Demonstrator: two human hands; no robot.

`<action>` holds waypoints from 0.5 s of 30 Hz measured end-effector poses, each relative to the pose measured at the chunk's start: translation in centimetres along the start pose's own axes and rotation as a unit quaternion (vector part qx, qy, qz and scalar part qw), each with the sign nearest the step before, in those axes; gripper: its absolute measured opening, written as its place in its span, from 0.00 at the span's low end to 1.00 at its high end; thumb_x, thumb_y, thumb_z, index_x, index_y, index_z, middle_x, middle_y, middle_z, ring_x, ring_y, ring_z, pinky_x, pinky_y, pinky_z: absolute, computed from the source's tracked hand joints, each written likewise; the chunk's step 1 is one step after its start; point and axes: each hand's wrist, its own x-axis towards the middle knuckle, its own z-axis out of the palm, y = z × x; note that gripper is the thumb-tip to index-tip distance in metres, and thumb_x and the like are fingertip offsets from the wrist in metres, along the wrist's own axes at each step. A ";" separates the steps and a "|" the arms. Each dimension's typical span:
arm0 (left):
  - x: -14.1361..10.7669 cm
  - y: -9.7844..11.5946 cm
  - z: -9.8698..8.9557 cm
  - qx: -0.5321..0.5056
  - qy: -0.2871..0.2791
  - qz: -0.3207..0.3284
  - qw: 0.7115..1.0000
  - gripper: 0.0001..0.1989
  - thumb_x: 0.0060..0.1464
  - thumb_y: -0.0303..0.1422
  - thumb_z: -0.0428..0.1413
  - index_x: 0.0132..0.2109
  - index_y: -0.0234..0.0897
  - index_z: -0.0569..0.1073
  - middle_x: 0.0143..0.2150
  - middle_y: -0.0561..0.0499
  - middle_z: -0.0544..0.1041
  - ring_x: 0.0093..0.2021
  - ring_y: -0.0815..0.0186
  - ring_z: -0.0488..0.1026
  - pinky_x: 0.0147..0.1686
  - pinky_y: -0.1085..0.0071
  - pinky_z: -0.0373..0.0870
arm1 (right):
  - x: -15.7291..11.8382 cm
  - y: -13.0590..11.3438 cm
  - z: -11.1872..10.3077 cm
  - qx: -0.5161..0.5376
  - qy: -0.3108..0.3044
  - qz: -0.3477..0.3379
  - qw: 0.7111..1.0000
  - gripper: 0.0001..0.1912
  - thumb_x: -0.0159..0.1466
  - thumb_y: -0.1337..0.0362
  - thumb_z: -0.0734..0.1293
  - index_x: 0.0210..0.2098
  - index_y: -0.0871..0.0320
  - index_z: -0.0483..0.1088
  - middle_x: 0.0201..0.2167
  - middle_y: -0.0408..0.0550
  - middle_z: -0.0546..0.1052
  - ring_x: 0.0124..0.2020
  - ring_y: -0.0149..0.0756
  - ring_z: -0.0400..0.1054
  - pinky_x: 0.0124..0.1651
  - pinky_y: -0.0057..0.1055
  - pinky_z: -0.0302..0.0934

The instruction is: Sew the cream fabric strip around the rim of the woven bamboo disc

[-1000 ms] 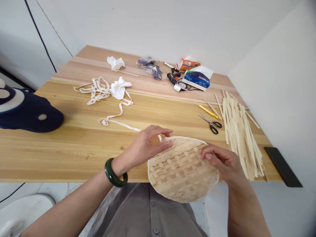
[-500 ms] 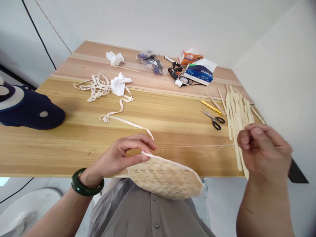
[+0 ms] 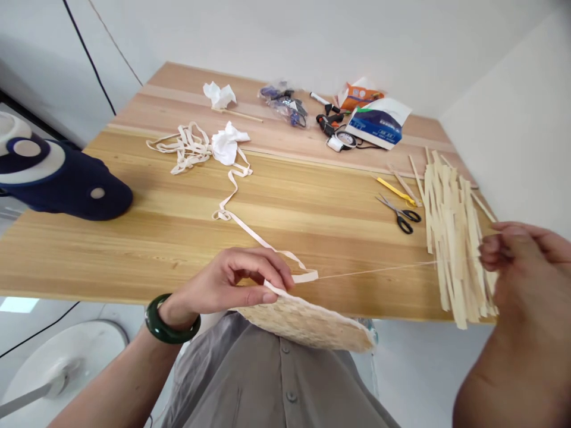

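Note:
My left hand (image 3: pixel 236 282) grips the rim of a round woven bamboo mat (image 3: pixel 307 326), which is tilted nearly edge-on against my grey shirt. A cream ribbon (image 3: pixel 263 238) trails from a tangle on the table to the mat's rim near my left hand. A thin thread (image 3: pixel 379 269) stretches from there towards my right hand (image 3: pixel 521 267), whose fingers are pinched together at the far right. The thread disappears behind a pile of bamboo strips (image 3: pixel 455 238) just before my fingers.
Black-handled scissors (image 3: pixel 399 214) and a yellow craft knife (image 3: pixel 395 191) lie left of the strips. Crumpled tissue (image 3: pixel 225 142), plastic bags, a printed packet and small tools lie towards the back. A dark blue padded object (image 3: pixel 62 184) sits at the table's left.
My right hand has left the mat and moved far right, with a thread now stretched taut. The mat has tilted from lying flat to nearly edge-on against my chest.

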 end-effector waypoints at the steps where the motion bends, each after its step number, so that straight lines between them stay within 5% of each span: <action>1: 0.1 0.1 0.1 -0.008 -0.005 -0.002 1.000 0.07 0.56 0.25 0.60 0.39 0.39 0.81 0.42 0.45 0.81 0.41 0.61 0.79 0.42 0.68 0.75 | -0.6 0.1 0.5 -0.012 0.005 0.009 1.000 0.02 0.55 0.70 0.71 0.30 0.62 0.76 0.18 0.43 0.69 0.19 0.25 0.62 0.20 0.26 0.50; 7: 0.2 0.2 0.2 -0.037 -0.027 0.064 0.997 0.06 0.54 0.25 0.62 0.40 0.35 0.82 0.40 0.41 0.82 0.39 0.60 0.79 0.42 0.67 0.76 | -3.3 0.6 2.8 -0.094 -0.160 0.053 0.981 0.09 0.57 0.60 0.71 0.35 0.58 0.78 0.18 0.41 0.68 0.18 0.25 0.58 0.20 0.25 0.49; 12: -1.1 -0.1 -0.5 -0.063 -0.010 0.045 0.997 0.07 0.52 0.25 0.63 0.40 0.35 0.82 0.43 0.38 0.81 0.42 0.57 0.79 0.43 0.67 0.77 | -3.0 1.9 1.9 -0.129 -0.092 0.062 0.985 0.09 0.56 0.60 0.71 0.34 0.58 0.78 0.18 0.42 0.67 0.20 0.25 0.57 0.21 0.25 0.44; 15: -1.8 -0.3 -0.7 -0.095 -0.001 0.033 0.995 0.08 0.51 0.25 0.64 0.40 0.36 0.83 0.45 0.38 0.80 0.40 0.58 0.79 0.41 0.67 0.78 | -3.5 3.1 1.3 -0.185 -0.116 0.077 0.973 0.10 0.56 0.59 0.70 0.34 0.58 0.78 0.18 0.41 0.66 0.19 0.26 0.56 0.21 0.26 0.46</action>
